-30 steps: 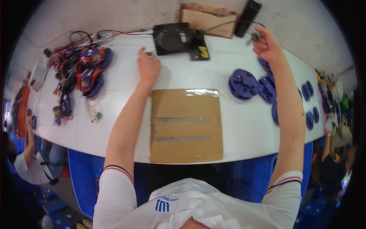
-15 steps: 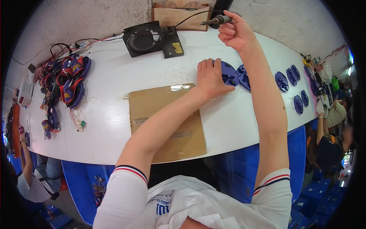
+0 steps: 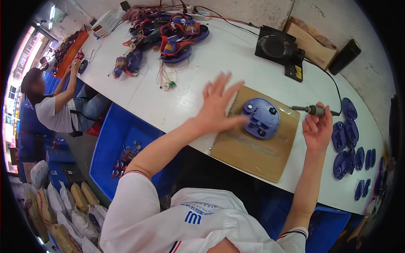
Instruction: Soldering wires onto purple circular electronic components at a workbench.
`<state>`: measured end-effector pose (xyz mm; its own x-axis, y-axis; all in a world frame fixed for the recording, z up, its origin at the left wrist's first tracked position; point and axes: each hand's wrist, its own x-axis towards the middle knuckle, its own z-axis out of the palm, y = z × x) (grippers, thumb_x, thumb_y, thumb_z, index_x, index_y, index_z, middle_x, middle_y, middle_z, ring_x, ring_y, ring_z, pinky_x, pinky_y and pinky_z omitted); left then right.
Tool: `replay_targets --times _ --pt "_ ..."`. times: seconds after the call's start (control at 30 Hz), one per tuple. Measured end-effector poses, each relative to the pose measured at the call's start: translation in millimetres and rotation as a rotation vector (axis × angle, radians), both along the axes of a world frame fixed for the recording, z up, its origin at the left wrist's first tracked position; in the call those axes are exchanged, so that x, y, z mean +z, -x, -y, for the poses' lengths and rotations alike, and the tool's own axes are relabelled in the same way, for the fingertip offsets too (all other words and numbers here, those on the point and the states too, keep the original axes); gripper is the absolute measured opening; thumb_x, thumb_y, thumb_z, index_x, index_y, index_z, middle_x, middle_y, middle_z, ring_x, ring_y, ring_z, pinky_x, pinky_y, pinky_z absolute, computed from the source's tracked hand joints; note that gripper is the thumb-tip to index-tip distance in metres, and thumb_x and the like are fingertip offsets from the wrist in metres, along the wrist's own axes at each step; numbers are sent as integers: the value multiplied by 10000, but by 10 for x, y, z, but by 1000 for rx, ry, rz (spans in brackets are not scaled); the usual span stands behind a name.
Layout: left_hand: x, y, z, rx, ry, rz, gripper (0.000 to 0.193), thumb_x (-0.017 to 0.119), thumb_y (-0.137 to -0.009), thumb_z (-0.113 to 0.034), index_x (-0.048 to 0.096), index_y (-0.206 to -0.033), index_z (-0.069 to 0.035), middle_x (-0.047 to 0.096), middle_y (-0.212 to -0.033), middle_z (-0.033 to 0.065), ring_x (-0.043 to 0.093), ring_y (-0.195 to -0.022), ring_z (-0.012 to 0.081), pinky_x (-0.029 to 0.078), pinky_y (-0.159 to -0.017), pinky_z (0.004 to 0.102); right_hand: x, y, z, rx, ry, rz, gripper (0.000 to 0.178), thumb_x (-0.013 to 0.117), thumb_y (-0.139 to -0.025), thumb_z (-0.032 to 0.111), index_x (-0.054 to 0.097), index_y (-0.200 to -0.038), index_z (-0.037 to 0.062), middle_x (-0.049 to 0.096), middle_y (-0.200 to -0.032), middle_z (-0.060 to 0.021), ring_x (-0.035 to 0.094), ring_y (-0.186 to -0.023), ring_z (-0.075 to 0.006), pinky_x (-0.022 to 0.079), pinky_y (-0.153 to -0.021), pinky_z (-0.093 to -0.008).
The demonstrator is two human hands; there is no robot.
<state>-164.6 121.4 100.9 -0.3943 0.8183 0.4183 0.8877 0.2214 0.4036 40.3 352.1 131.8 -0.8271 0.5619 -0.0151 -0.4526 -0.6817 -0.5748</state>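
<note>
Purple shell (image 3: 268, 120) lies on the cardboard sheet (image 3: 253, 161), inner side with posts and dark fittings up. Change noted: half a second earlier the left hand was on a shell to the right of the cardboard; one now sits on it, within reach of both hands. Left hand (image 3: 213, 109) spread at the cardboard's left edge, thumb overlapping the shell's rim; contact uncertain owing to blur. Right hand (image 3: 317, 135), at the cardboard's right edge, pinches the soldering iron (image 3: 314, 110) by its grey grip, tip pointing left, over the cardboard. Further purple shells (image 3: 338, 137) right of the cardboard; black fan (image 3: 276, 44) beyond its far edge, on the white surface (image 3: 145, 99).
</note>
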Motion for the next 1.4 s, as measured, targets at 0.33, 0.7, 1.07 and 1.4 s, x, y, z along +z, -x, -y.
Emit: replay_targets --times 0.33,0.7,1.07,1.4 --pt "-259 2083 -363 517 230 -653 485 415 -888 -478 395 -1342 -309 275 -1461 12 146 -1331 402 126 -929 725 -407 43 53 39 -63 32 260 430 -948 289 567 -1031 85 474 -618 -10 327 -409 -63 225 -384 -211" --pt "-97 2245 143 488 350 -796 436 467 -892 -406 397 -1323 -397 316 -1439 -99 240 -1339 256 131 -990 642 -390 28 26 -20 57 39 299 465 -925 282 557 -1074 39 452 -624 -14 307 -413 -70 230 -393 -211" --pt "38 -630 -360 72 193 66 1009 740 -538 -600 372 -1219 48 407 -1168 221 396 -1004 324 280 -912 445 -393 -45 -52 -19 166 -37 277 487 -911 243 597 -1063 40 453 -622 -16 310 -439 -70 218 -418 -211" --pt "47 -546 -236 -26 43 9 959 757 -544 -475 363 -1237 57 423 -1067 209 417 -939 327 302 -899 400 -359 -4 -11 -26 112 51 266 503 -898 234 598 -1036 27 445 -622 -11 313 -446 -70 225 -427 -207"
